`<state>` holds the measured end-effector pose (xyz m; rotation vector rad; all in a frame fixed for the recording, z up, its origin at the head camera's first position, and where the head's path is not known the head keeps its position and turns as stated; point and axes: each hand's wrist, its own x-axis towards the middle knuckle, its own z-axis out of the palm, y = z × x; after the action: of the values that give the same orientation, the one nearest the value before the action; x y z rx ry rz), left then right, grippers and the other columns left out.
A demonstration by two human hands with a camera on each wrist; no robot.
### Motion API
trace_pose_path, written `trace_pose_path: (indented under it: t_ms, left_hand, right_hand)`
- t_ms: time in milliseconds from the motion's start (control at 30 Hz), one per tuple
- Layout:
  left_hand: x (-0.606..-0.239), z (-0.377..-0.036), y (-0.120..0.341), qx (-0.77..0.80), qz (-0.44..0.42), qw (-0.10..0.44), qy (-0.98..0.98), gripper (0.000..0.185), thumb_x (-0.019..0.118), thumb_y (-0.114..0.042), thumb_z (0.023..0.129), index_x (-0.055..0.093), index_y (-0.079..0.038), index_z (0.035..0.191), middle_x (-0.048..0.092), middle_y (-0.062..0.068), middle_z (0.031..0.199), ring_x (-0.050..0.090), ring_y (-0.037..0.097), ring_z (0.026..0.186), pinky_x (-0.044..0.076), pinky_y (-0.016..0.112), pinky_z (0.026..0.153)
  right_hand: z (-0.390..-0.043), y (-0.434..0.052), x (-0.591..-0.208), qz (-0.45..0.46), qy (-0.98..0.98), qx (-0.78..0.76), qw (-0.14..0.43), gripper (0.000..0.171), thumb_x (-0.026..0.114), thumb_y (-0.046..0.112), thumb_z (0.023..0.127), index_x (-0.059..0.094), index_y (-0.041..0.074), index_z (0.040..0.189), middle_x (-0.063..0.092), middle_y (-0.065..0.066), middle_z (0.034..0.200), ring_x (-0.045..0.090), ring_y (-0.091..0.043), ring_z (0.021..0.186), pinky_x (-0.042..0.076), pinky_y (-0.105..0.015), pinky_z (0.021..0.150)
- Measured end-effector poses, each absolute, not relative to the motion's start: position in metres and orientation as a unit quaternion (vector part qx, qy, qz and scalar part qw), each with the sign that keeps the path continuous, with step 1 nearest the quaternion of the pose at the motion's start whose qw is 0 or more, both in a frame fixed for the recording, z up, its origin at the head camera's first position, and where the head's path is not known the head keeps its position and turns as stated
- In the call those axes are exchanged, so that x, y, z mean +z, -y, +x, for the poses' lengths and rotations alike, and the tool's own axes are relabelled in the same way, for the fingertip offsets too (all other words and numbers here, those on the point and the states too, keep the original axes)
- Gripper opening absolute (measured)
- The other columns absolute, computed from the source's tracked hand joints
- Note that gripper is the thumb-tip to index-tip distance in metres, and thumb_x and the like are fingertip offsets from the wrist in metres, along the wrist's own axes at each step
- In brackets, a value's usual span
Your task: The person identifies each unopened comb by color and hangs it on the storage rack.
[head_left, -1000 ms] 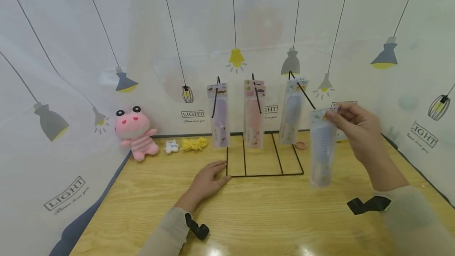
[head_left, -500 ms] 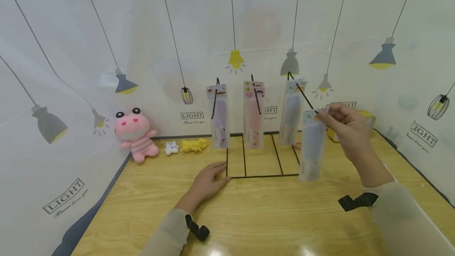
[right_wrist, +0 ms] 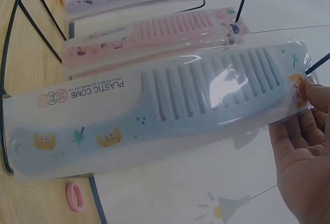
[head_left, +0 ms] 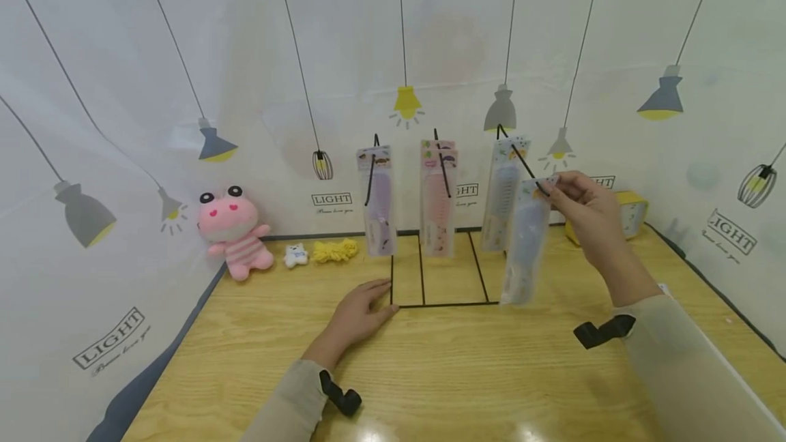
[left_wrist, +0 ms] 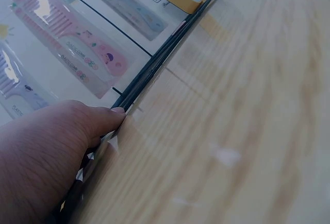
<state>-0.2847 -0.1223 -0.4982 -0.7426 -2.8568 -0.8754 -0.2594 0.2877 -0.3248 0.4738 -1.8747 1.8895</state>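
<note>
My right hand (head_left: 586, 213) pinches the top of a blue plastic comb (right_wrist: 216, 92) in a clear package, thumb in front and fingers behind. The package's top is right at the tip of the rack's right hook (right_wrist: 317, 64). Behind it, another packaged blue comb (head_left: 505, 189) hangs on that same hook. My left hand (head_left: 359, 312) lies at the front left corner of the black wire rack (head_left: 454, 305), its thumb (left_wrist: 105, 118) on the wire. Packaged pink combs (head_left: 438, 203) hang from the middle hook and a packaged purple comb (head_left: 379, 203) from the left one.
Left of the rack stand a pink plush toy (head_left: 236, 234), a small white bear (head_left: 296, 255) and a yellow bundle (head_left: 335, 249). Behind my right hand is a yellow box-like object (head_left: 632, 213). A pink ring (right_wrist: 75, 196) lies on the wooden table (head_left: 454, 367).
My right hand has moved left with the blue comb, bringing its package top to the hook's tip and tilting the package. My left hand has stayed on the rack.
</note>
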Motion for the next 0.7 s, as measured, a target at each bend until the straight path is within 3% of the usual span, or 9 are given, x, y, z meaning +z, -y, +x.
trace_pose_path:
  t_ms: [333, 500, 700]
  left_hand:
    - [-0.499, -0.285, 0.124, -0.291, -0.244, 0.029, 0.925, 0.061, 0.061, -0.048, 0.099, 0.051, -0.014, 0.149, 0.045, 0.000, 0.154, 0.039, 0.026, 0.144, 0.032, 0.049, 0.117]
    - [-0.500, -0.285, 0.124, -0.287, -0.246, 0.030, 0.925, 0.061, 0.061, -0.049, 0.099, 0.051, -0.015, 0.149, 0.046, -0.002, 0.154, 0.039, 0.025, 0.143, 0.033, 0.048, 0.117]
    - [-0.498, -0.285, 0.123, -0.284, -0.247, 0.030, 0.926, 0.061, 0.060, -0.049, 0.099, 0.052, -0.014, 0.148, 0.046, -0.003, 0.153, 0.040, 0.025, 0.143, 0.034, 0.048, 0.117]
  right_hand:
    - [-0.293, -0.280, -0.312, 0.081, 0.766, 0.599, 0.217, 0.043, 0.068, 0.043, 0.094, 0.066, 0.005, 0.114, 0.074, 0.011, 0.103, 0.066, -0.008, 0.095, 0.054, -0.016, 0.078]
    - [-0.306, -0.279, -0.308, 0.058, 0.785, 0.575, 0.224, 0.044, 0.068, 0.048, 0.093, 0.066, 0.008, 0.111, 0.073, 0.011, 0.101, 0.064, -0.010, 0.094, 0.051, -0.018, 0.074]
    - [-0.315, -0.275, -0.304, 0.051, 0.784, 0.575, 0.228, 0.048, 0.067, 0.050, 0.093, 0.066, 0.006, 0.113, 0.071, 0.009, 0.101, 0.063, -0.011, 0.097, 0.050, -0.021, 0.078]
